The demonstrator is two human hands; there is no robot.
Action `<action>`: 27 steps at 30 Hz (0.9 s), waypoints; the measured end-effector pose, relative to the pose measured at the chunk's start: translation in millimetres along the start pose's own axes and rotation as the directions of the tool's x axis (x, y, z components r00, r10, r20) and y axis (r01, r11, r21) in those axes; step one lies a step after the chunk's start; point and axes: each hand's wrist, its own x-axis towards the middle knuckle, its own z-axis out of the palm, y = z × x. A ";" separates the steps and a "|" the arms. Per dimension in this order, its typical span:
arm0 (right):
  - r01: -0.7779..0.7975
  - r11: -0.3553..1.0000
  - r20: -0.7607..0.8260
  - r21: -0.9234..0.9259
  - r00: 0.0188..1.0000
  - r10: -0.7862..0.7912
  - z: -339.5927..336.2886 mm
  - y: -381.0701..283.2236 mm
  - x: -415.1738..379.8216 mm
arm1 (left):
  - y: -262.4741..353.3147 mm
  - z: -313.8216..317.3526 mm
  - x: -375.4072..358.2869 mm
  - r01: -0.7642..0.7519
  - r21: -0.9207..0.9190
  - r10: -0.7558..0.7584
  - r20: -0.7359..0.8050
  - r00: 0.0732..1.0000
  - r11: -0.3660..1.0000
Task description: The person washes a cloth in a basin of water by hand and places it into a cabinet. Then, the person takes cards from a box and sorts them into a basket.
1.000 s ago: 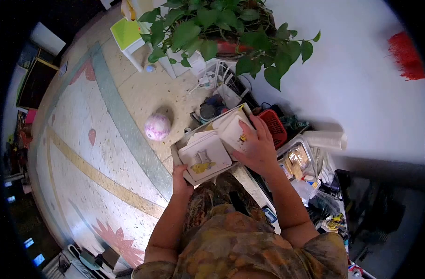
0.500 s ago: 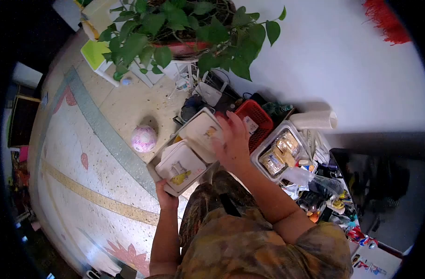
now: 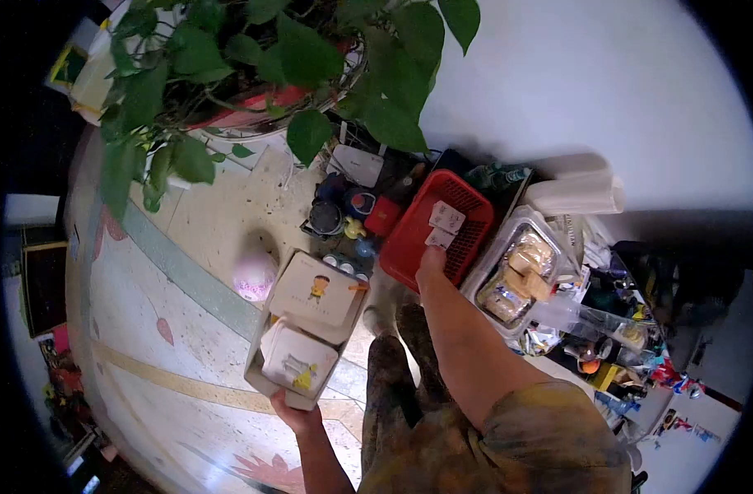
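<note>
A pale shallow box [image 3: 255, 370] is held low over the floor, its near end gripped by my left hand [image 3: 298, 416]. Inside it lie a large card [image 3: 311, 292] with a cartoon child and a stack of rounded white cards [image 3: 301, 358] with a yellow figure. My right hand [image 3: 431, 262] reaches into a red plastic basket [image 3: 405, 235]. At its fingertips is a small white card [image 3: 440, 238], and the fingers look closed on its edge, though partly hidden. Another printed white card [image 3: 448, 216] lies just beyond, in the basket.
A leafy potted plant [image 3: 302, 49] overhangs the far side. Right of the basket is a clear plastic tub [image 3: 516, 272] of wrapped food, near stacked cups [image 3: 574, 196] and clutter. A pink-white ball [image 3: 255, 276] sits on the floor left of the box.
My right hand has moved from above the box to the red basket, where two white cards now show. The box has shifted down and left in view, and the child picture is uncovered.
</note>
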 end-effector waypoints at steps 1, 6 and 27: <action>-0.016 1.000 -0.038 0.023 0.999 0.016 2.7 6.4 11.3 | -1.8 -4.4 1.8 -0.001 0.011 0.001 0.007 1.000 1.000; 0.024 0.996 -0.210 0.082 0.978 -0.006 10.5 22.0 43.4 | -2.6 5.6 4.4 0.022 0.013 -0.023 0.041 0.999 1.000; 0.132 0.889 -0.179 0.439 0.982 -0.057 27.2 -9.0 120.1 | -8.3 35.2 5.3 0.115 0.064 -0.112 -0.056 0.992 0.991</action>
